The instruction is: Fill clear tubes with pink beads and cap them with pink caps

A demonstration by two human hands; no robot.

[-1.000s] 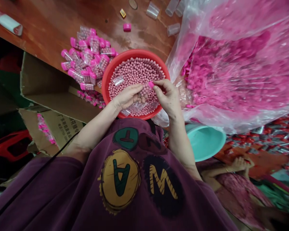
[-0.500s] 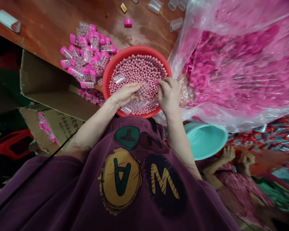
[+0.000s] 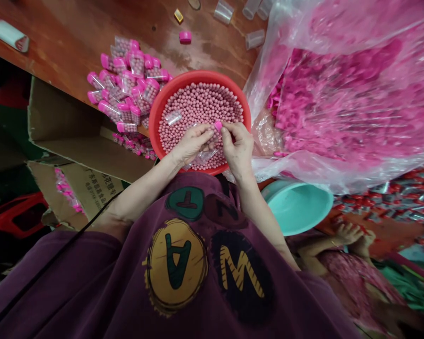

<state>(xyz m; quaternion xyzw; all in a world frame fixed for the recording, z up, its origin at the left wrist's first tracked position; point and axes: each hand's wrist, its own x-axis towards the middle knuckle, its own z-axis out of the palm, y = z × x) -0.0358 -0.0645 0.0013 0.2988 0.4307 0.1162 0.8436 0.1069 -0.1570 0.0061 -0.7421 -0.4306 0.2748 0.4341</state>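
Observation:
A red bowl full of small pink balls sits at the table edge. Over its near side my left hand is closed round a clear little tube filled with balls. My right hand pinches a pink cap against the tube's top, fingertips of both hands touching. An empty clear tube lies on the balls in the bowl.
A pile of capped pink tubes lies left of the bowl, above an open cardboard box. A big plastic bag of pink caps fills the right. A teal basin sits below it. Another person's hands work at lower right.
My right hand moved left from the bowl's right side with a pink cap and met the tube in my left hand. My left hand lifted slightly.

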